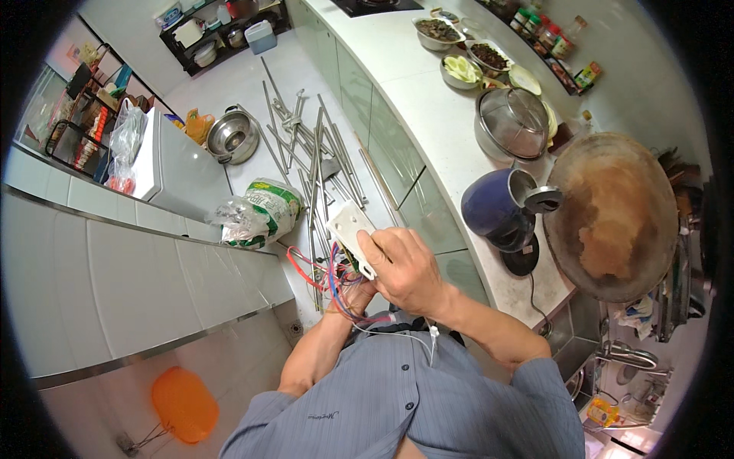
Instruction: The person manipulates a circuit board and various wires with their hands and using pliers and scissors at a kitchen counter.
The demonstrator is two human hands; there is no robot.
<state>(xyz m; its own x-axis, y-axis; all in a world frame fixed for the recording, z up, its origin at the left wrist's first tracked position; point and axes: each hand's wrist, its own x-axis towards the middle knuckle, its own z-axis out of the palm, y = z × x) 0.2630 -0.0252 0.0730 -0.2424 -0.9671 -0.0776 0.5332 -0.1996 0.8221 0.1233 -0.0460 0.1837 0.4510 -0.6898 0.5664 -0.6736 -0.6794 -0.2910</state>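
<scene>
At left, a round stainless-steel pot point(232, 138) and a green-and-white plastic sack point(277, 205) sit beside scattered thin grey metal rods point(314, 177) on the floor. Before the person's torso, red, blue and purple wires point(333, 281) hang from a white rectangular plastic casing point(351, 222) by the left hand point(356, 294), its fingers too hidden to tell their grip, while the right hand point(407, 268) pinches the casing between thumb and fingers. Farther right, a dark-blue rounded kettle point(489, 203) stands on the white counter point(451, 164).
</scene>
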